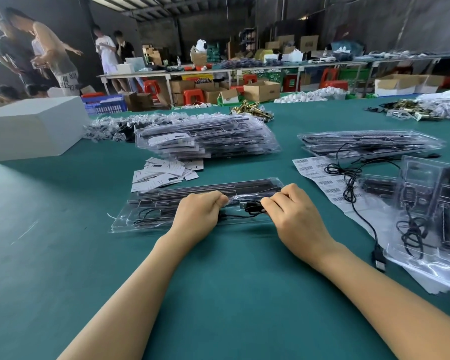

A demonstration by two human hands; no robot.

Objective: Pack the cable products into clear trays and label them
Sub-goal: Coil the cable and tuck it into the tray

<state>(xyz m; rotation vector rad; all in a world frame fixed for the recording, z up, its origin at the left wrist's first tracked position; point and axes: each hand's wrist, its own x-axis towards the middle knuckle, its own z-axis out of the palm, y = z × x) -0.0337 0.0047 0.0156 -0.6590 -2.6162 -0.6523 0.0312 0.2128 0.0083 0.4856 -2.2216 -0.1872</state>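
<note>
Green tabletop (63,255), warehouse behind. Clear tray (151,203) lies long-axis left-right, directly ahead. Left hand (198,216) and right hand (294,216) both pinch the USB cable (247,207) over its right half, equally near.

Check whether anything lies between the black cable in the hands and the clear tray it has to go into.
Nothing visible does. The left hand and right hand hold the black cable directly over the clear tray. The paper cards lie behind the tray and the barcode sheet to its right, both clear of it.
</note>
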